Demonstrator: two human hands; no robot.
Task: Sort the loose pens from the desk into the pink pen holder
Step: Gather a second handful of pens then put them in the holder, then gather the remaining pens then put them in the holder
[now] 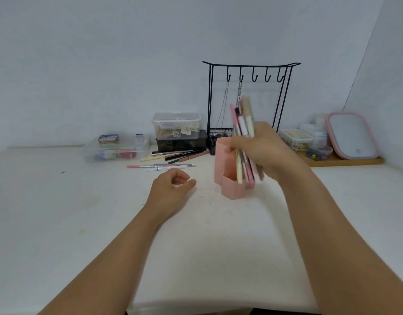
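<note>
My right hand (267, 150) grips a bundle of pens (243, 123), nearly upright and blurred, with their lower ends just above the front compartment of the pink pen holder (227, 189). The holder stands on the white desk (105, 212), partly hidden behind the hand. To its left, several loose pens (173, 155) lie on the desk in two groups, a far one of dark and cream pens and a nearer one of pink, silver and white pens (160, 166). My left hand (171, 187) hovers loosely curled just in front of the nearer group, holding nothing.
A black hook stand (250, 98) with chains rises behind the holder. Clear lidded boxes (176, 123) and a clear tray (116, 148) sit at the back left. At the back right are small containers and a pink-rimmed mirror (353, 135) on a wooden board.
</note>
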